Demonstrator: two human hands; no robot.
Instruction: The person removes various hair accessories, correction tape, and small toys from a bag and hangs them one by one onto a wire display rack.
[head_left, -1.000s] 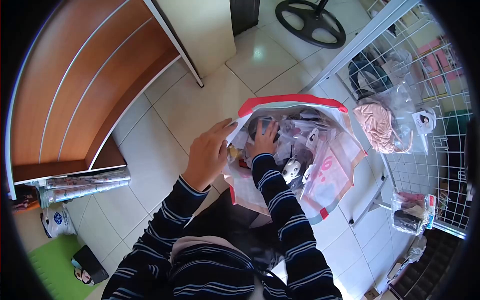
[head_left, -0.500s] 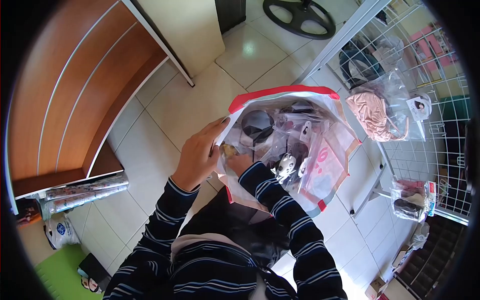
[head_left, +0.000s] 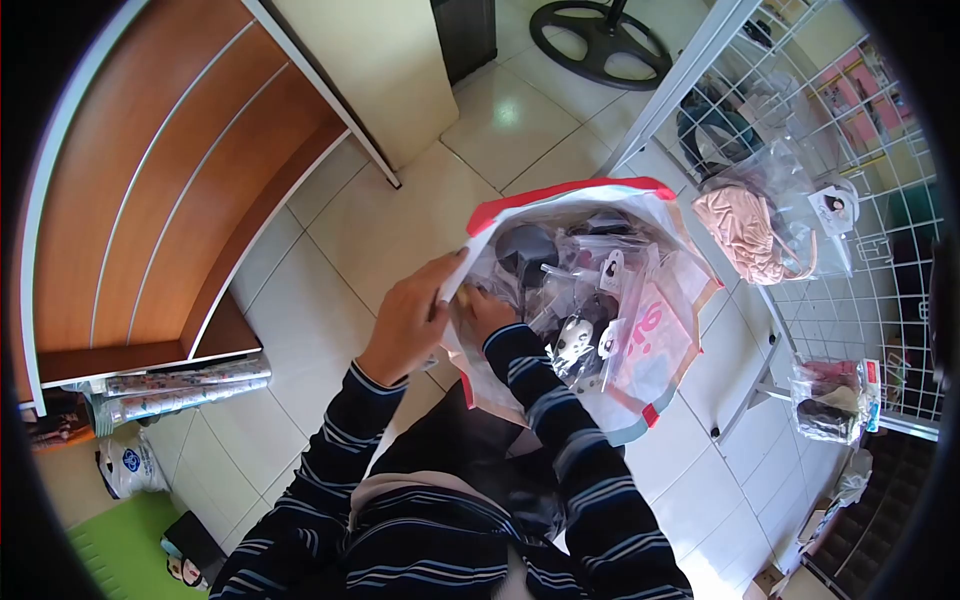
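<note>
A large white bag with red trim stands open in front of me, filled with several clear plastic packets. My left hand grips its left rim, thumb and fingers closed on the edge. Inside the bag at the left, my right hand has its fingers curled near the wall, by something yellowish-brown. What those fingers hold, if anything, is hidden. Near them are a round dark grey item and a white item with black spots in clear wrap.
A wire grid rack at right carries a pink item in a packet and another packet. A curved wooden counter is at left, a black round stand base at top.
My right hand has shifted slightly up and to the right inside the bag, some packets there now lying differently. My left hand stays on the rim. The view has moved a little.
</note>
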